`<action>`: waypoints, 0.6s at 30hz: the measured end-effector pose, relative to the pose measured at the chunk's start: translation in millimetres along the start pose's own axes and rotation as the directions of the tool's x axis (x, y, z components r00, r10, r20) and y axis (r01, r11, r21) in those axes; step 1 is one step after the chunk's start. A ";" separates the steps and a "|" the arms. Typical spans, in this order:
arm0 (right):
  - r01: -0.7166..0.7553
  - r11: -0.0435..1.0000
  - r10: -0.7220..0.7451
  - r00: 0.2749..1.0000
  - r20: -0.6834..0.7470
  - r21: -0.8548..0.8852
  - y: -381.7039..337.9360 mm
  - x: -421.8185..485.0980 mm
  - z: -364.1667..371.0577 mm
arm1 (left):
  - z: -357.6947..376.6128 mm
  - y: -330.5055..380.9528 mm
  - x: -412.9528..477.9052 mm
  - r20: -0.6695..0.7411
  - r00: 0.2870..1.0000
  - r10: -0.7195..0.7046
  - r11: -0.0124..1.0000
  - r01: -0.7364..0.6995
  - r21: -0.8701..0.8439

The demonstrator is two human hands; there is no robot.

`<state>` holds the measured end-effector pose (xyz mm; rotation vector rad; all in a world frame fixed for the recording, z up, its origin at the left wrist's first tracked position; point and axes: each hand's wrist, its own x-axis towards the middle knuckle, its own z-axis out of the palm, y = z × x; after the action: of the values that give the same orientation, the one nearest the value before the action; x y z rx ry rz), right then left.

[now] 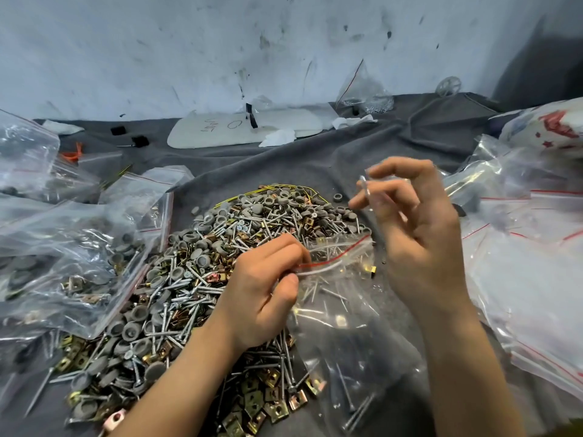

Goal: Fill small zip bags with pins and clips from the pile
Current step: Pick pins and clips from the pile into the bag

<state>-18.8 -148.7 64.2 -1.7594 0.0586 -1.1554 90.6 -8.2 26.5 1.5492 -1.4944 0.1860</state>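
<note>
A big pile of silver screws, grey caps and brass clips covers the grey cloth in the middle. My left hand pinches the red-striped mouth of a small clear zip bag, which lies over the pile's right side with several screws and a brass clip inside. My right hand is raised above and to the right of the bag mouth. It holds a silver screw between thumb and fingers, pointing upward.
Filled zip bags lie at the left. A stack of unfilled zip bags lies at the right. A white foam board and a bag of small parts sit by the back wall.
</note>
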 end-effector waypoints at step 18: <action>-0.264 0.962 0.263 0.965 -0.024 -0.075 9.1 -0.3 -2.1 | -0.4 0.3 0.3 -0.165 0.986 0.027 0.999 -0.022 0.027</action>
<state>-16.5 -154.6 57.3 -1.7501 0.3412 -0.9819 90.6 -8.1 27.0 1.4976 -1.3851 0.3411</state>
